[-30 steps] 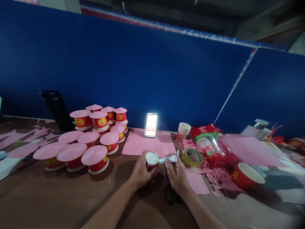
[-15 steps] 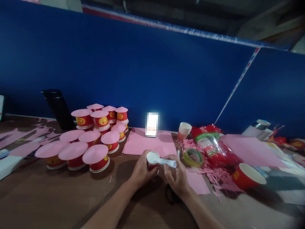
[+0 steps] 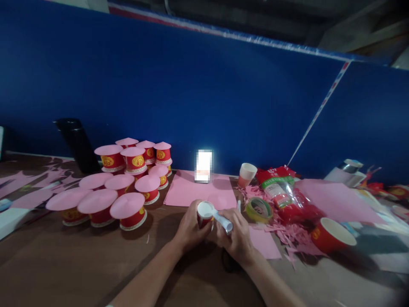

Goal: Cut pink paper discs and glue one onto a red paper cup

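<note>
In the middle of the head view, my left hand (image 3: 191, 226) is wrapped around a small red paper cup (image 3: 205, 218), whose round white end (image 3: 204, 208) faces up. My right hand (image 3: 237, 234) grips a whitish, translucent glue tube (image 3: 223, 221) on a slant. The tube's narrow end lies over the rim of the cup's white end; whether it touches cannot be made out. Below my right hand are black scissors (image 3: 230, 261), mostly hidden by the hand and its shadow. Pink paper sheets (image 3: 183, 192) lie just beyond my hands.
Red cups with pink cone tops (image 3: 128, 206) stand grouped at left, some stacked, before a black bottle (image 3: 76, 145). A bright phone (image 3: 203, 166) leans at the blue partition (image 3: 204, 94). At right are yellow tape (image 3: 259, 209), pink scraps (image 3: 297, 238), a red plastic bag (image 3: 281, 187) and a large red cup (image 3: 332, 235).
My right hand has turned the glue tube, so its outer end now points lower and nearer to me. The left hand still holds the cup in nearly the same place.
</note>
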A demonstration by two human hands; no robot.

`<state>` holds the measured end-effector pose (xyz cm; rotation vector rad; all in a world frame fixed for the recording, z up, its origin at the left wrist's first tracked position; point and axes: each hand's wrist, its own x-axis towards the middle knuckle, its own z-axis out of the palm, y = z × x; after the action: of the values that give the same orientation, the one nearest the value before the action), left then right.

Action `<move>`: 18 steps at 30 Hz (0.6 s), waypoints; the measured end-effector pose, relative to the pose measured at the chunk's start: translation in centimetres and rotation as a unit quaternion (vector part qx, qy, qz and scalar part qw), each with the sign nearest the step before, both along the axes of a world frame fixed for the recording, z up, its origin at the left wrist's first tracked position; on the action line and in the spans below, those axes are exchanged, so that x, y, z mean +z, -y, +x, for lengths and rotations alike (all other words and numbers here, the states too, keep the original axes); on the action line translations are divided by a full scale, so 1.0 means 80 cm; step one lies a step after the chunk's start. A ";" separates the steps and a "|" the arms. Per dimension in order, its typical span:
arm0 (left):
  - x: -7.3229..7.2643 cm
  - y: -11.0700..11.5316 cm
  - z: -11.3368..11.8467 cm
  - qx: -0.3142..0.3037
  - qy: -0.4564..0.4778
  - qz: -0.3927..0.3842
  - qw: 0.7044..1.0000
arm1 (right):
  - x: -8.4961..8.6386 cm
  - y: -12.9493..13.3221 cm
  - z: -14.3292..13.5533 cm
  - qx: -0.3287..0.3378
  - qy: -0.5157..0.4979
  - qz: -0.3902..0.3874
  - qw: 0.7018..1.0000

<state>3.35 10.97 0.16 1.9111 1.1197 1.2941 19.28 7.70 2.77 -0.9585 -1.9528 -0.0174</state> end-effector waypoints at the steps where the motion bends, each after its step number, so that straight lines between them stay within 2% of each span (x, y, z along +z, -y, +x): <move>1: 0.000 0.000 0.000 0.001 -0.001 -0.001 1.000 | 0.000 0.000 0.001 0.001 0.013 0.002 1.000; 7: -0.001 0.000 -0.001 0.003 -0.001 0.005 1.000 | 0.001 0.000 0.004 0.008 0.075 0.016 0.997; 18: -0.001 0.000 -0.002 0.000 0.005 -0.008 1.000 | -0.001 0.001 0.005 0.017 0.121 0.031 0.992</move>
<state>3.19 10.95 0.08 1.8905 1.1210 1.2886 19.70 7.66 2.67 -0.9168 -2.1760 -0.1816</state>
